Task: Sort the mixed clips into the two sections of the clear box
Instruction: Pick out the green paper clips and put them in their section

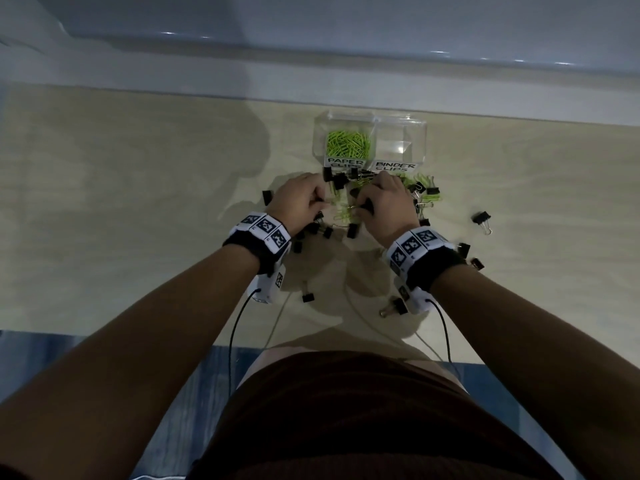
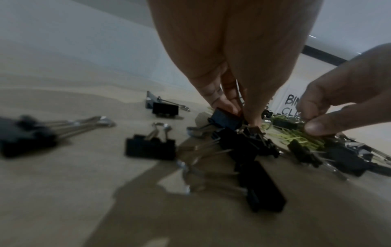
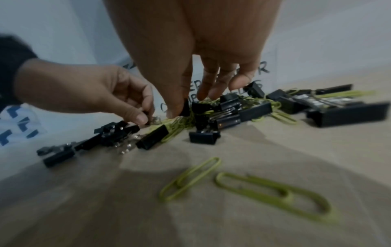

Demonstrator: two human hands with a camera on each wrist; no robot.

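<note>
The clear box stands at the back. Its left section, labelled PAPER CLIPS, holds green paper clips; the right section, labelled BINDER CLIPS, shows none. A mixed pile of black binder clips and green paper clips lies just in front of it. My left hand is down at the pile's left side and pinches a black binder clip. My right hand is at the pile's right side, thumb and fingers closed on another black binder clip. The two hands nearly touch.
Loose binder clips lie scattered on the wooden table: one far right, two by my right wrist, others near my forearms. Two green paper clips lie under my right wrist. A white wall borders the table's far edge.
</note>
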